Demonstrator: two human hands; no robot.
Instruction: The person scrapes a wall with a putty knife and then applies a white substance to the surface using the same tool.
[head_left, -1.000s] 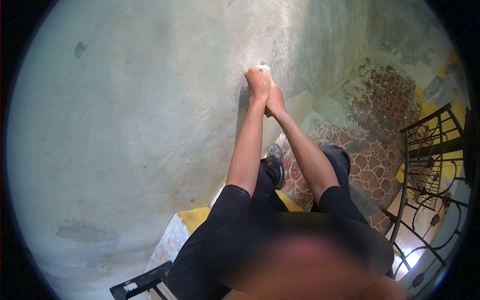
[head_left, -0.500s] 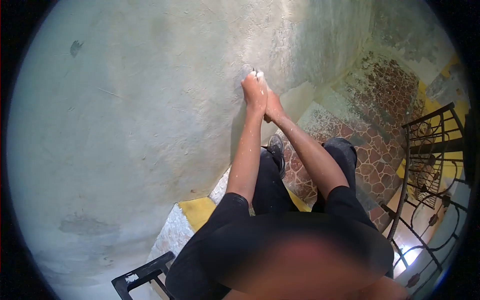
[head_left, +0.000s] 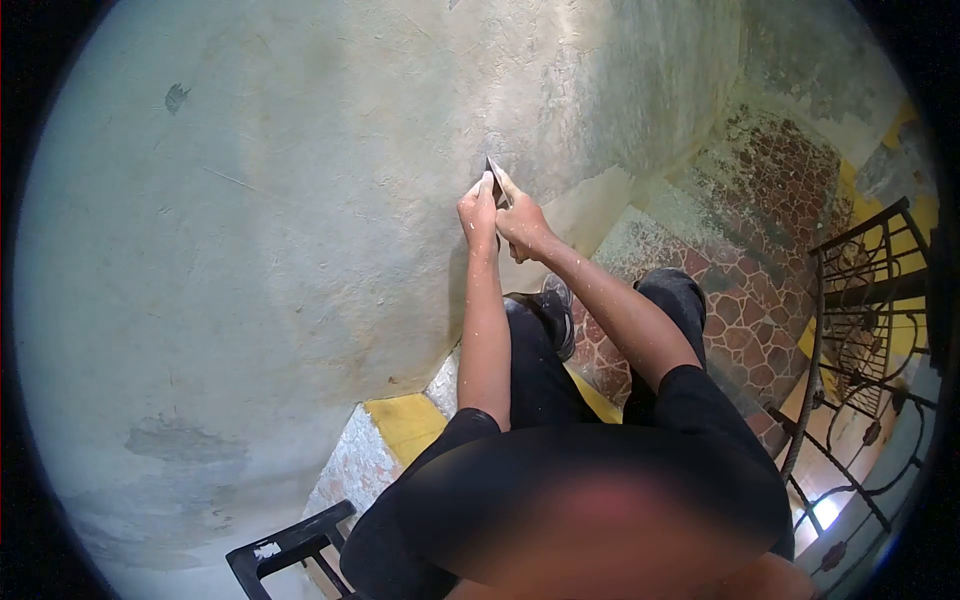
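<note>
Both my hands are close together near a grey-green plastered wall. Between them is a thin, flat blade-like tool, its tip pointing up at the wall. My left hand has its fingers pressed against the tool's left side. On the other side, my right hand grips the tool, with a finger stretched along it and the others curled. The lower part of the tool is hidden by the hands. White specks cover both hands and forearms.
Steps with reddish stone-patterned tiles and pale debris lie at right. A black metal railing curves along the right edge. A yellow-edged step meets the wall below. A black frame stands at lower left.
Both hands have come down and slightly back from their higher spot on the wall. The blade, mostly hidden before, now shows between them. The view has shifted slightly.
</note>
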